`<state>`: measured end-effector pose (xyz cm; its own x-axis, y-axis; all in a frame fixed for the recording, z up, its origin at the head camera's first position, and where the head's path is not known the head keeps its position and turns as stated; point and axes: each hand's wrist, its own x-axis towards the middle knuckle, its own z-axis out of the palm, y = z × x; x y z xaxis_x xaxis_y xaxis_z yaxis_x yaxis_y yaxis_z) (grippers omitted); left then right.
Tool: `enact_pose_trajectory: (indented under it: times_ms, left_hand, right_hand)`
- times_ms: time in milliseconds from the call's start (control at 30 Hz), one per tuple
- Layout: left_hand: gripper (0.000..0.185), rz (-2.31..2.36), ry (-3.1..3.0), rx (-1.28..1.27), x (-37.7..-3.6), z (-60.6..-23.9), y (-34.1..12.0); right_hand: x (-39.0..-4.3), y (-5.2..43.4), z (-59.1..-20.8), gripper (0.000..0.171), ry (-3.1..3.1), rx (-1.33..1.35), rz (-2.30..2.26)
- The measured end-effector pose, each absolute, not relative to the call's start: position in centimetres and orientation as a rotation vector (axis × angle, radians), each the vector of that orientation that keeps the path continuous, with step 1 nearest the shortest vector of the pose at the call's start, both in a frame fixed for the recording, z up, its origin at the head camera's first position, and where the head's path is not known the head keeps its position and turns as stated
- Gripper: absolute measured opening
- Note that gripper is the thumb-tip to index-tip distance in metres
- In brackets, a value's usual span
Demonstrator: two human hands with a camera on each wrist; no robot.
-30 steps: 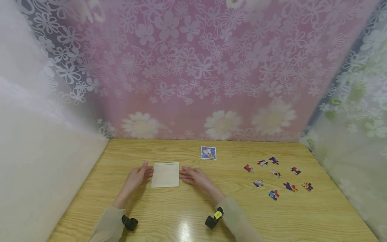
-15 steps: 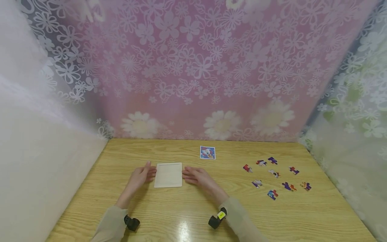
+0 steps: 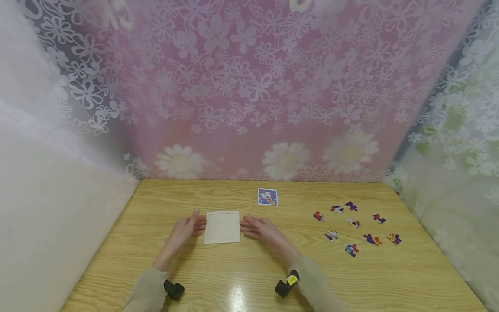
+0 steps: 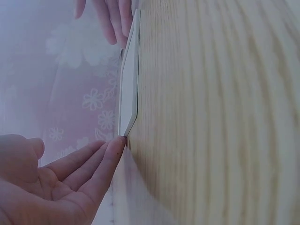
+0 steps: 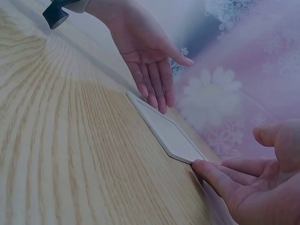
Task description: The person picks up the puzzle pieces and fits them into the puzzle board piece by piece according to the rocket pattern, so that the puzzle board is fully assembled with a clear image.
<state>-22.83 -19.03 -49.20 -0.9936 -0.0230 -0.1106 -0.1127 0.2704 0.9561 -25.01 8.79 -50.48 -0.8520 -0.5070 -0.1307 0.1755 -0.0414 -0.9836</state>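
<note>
A pale square tray with a raised rim (image 3: 222, 242) lies flat on the wooden table, between the two hands. My left hand (image 3: 185, 232) touches its left edge with straight fingertips, thumb raised; the left wrist view shows the same fingers (image 4: 101, 171) meeting the tray's corner (image 4: 130, 84). On the opposite side, my right hand (image 3: 267, 232) has its extended fingertips against the right edge. In the right wrist view that hand (image 5: 262, 173) meets the near end of the tray (image 5: 164, 133), its fingers straight. Neither hand curls round it.
Several loose jigsaw pieces (image 3: 373, 239) are scattered on the right part of the table (image 3: 249, 273). A small square picture card (image 3: 267, 196) lies behind the tray, slightly to its right. A pink flowered curtain (image 3: 249, 130) hangs along the table's back edge.
The tray has slid to the right along the table, both hands moving with it at its sides. The jigsaw pieces and the picture card have stayed in place.
</note>
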Motion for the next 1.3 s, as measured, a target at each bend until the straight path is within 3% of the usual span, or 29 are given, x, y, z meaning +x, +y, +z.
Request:
enact_pose_trajectory:
  times_ms: [1300]
  left_hand:
    - [0.057,1.828,2.398,-0.016,-22.0,-48.3,-15.9]
  right_hand:
    - [-23.9,12.6,-50.8,0.054,1.78,-0.298,-1.956]
